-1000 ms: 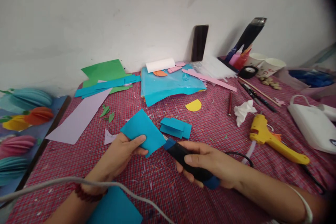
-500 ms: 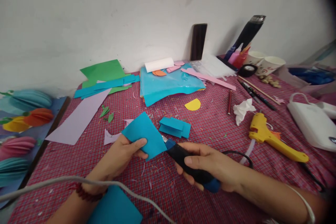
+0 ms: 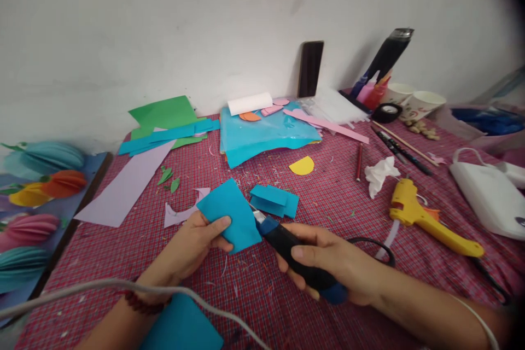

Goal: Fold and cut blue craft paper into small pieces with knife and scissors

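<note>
My left hand [image 3: 207,232] pinches a blue paper square [image 3: 227,213] between thumb and fingers, holding it tilted above the table. In my right hand [image 3: 324,257] are electric scissors [image 3: 299,254] with a thick black-and-blue body. Their small metal head lies at the right edge of the blue paper; the blade tips are too small to make out. Just behind the paper rests a folded blue paper piece [image 3: 274,200]. Another blue sheet [image 3: 180,325] lies below my left wrist, partly covered by the forearm and a grey cable [image 3: 192,292].
A yellow glue gun [image 3: 430,224] and crumpled tissue [image 3: 380,174] lie at right, near a white device [image 3: 492,191]. Behind are a paper stack [image 3: 266,139], a phone [image 3: 310,68] against the wall and paper cups [image 3: 426,104]. Lilac paper [image 3: 131,186] lies at left.
The blue paper and left hand have shifted slightly right. More of the scissors' metal head shows beside the paper's right edge. The whole view has shifted slightly.
</note>
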The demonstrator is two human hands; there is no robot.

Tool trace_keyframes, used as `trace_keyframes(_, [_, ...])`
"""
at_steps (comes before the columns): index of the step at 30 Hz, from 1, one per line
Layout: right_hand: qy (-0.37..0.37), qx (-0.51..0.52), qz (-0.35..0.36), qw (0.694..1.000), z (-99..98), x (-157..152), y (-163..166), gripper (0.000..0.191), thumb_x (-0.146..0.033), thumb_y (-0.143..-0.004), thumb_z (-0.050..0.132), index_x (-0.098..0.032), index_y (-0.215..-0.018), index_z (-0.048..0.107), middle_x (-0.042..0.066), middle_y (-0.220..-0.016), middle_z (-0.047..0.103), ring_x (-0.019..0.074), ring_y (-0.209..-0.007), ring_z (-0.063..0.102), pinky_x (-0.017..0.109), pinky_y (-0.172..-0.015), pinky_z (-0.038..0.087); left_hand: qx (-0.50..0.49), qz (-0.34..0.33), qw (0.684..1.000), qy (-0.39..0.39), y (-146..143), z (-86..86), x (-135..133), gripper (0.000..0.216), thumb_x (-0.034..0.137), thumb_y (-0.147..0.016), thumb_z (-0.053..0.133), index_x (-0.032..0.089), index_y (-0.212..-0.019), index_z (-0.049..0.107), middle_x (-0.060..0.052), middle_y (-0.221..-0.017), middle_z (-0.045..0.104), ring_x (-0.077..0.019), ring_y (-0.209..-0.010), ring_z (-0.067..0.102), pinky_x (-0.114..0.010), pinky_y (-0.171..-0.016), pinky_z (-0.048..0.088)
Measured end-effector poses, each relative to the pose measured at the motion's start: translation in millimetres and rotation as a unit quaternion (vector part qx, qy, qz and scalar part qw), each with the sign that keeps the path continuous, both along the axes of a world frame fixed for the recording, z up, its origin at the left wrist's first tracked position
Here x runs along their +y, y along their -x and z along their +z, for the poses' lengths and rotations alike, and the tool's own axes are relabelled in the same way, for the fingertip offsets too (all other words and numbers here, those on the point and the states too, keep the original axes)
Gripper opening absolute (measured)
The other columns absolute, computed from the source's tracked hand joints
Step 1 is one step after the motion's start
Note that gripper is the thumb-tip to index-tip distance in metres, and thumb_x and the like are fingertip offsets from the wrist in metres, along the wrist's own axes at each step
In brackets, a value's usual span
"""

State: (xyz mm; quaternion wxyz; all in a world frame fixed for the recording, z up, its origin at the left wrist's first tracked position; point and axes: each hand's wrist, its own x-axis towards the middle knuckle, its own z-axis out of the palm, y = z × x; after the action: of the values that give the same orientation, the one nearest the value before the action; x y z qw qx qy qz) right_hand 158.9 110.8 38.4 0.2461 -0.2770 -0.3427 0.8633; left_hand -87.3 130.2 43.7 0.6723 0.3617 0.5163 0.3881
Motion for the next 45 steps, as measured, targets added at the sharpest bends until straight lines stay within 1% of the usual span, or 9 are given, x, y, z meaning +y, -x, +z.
trace_keyframes(4, [-0.003,0.0,-0.001,1.0,0.3,2.4,0.9,0.032,-0.034,-0.08,0.066,-0.014,-0.104,0.057,0.004,-0.085,0.061,0.0051,-0.054,0.055,0.013,-0.042,0.043,0.009,0.027,0.999,0.024,-2.6,-0.7,-0.4,0.034,0.044,-0.067,0.075,0.014,-0.061,0.06,0.0,-0.056,0.062,-0.0092,-0.047,0.055,-0.019,-0.046,0.05])
trace_keyframes(7, [0.003,-0.003,-0.007,1.0,2.9,5.2,4.0,0.032,-0.033,-0.079,0.067,-0.014,-0.103,0.057,0.004,-0.084,0.061,0.0055,-0.054,0.055,0.013,-0.042,0.044,0.026,0.006,0.999,0.034,-10.4,-1.6,-3.9,0.035,0.046,-0.07,0.072,0.013,-0.063,0.063,-0.004,-0.061,0.066,-0.0116,-0.05,0.059,-0.022,-0.049,0.053])
trace_keyframes(10, [0.006,-0.003,-0.009,1.0,4.6,5.6,5.2,0.03,-0.034,-0.08,0.066,-0.014,-0.101,0.057,0.003,-0.083,0.06,0.0055,-0.054,0.055,0.013,-0.041,0.044,0.024,-0.007,0.999,0.037,-16.4,-1.8,-5.9,0.035,0.045,-0.068,0.073,0.012,-0.062,0.063,-0.005,-0.06,0.066,-0.0135,-0.052,0.06,-0.023,-0.049,0.053])
trace_keyframes(16, [0.013,-0.009,-0.015,1.0,4.0,3.3,3.8,0.033,-0.034,-0.08,0.067,-0.016,-0.104,0.056,0.003,-0.084,0.06,0.0056,-0.056,0.055,0.014,-0.043,0.045,0.005,0.036,0.999,0.034,-13.4,-1.6,-3.1,0.028,0.039,-0.069,0.074,0.014,-0.064,0.062,-0.002,-0.059,0.064,-0.0108,-0.049,0.057,-0.021,-0.047,0.052])
trace_keyframes(23, [0.006,-0.011,-0.018,1.0,6.0,4.7,5.9,0.032,-0.035,-0.078,0.068,-0.015,-0.101,0.056,0.003,-0.084,0.059,0.0061,-0.056,0.054,0.015,-0.043,0.044,-0.013,-0.018,0.999,0.042,-19.2,0.0,-8.4,0.031,0.042,-0.07,0.072,0.013,-0.062,0.064,-0.004,-0.057,0.064,-0.0125,-0.049,0.058,-0.021,-0.046,0.052])
trace_keyframes(29, [-0.002,-0.008,-0.019,1.0,5.5,2.2,4.4,0.033,-0.036,-0.08,0.066,-0.015,-0.103,0.056,0.002,-0.084,0.058,0.0057,-0.056,0.053,0.015,-0.044,0.044,-0.021,0.028,0.998,0.047,-16.4,-2.7,-6.1,0.026,0.038,-0.072,0.072,0.015,-0.066,0.063,-0.001,-0.058,0.063,-0.0102,-0.048,0.056,-0.02,-0.047,0.051])
trace_keyframes(40, [0.001,-0.009,-0.019,1.0,5.6,1.4,4.8,0.033,-0.035,-0.08,0.067,-0.016,-0.104,0.057,0.003,-0.084,0.059,0.0056,-0.054,0.053,0.015,-0.043,0.043,-0.017,-0.004,0.999,0.042,-21.1,-0.5,-10.0,0.03,0.041,-0.07,0.073,0.015,-0.062,0.06,-0.001,-0.056,0.062,-0.0116,-0.049,0.058,-0.02,-0.045,0.051])
trace_keyframes(42, [-0.009,-0.008,-0.042,0.999,9.2,2.4,-0.7,0.03,-0.035,-0.08,0.066,-0.016,-0.102,0.058,0.003,-0.084,0.059,0.006,-0.054,0.053,0.015,-0.042,0.043,-0.013,0.013,0.999,0.049,-16.4,-2.6,-8.2,0.029,0.039,-0.07,0.074,0.015,-0.062,0.06,-0.001,-0.056,0.062,-0.0115,-0.049,0.057,-0.02,-0.045,0.05])
trace_keyframes(45, [-0.045,0.003,-0.146,0.988,19.9,8.8,-14.0,0.022,-0.033,-0.083,0.062,-0.017,-0.097,0.059,0.003,-0.083,0.058,0.0064,-0.055,0.052,0.016,-0.045,0.043,0.001,0.041,0.998,0.052,-10.0,-4.8,-5.2,0.028,0.038,-0.07,0.074,0.014,-0.064,0.061,-0.001,-0.057,0.062,-0.0119,-0.052,0.058,-0.02,-0.046,0.051])
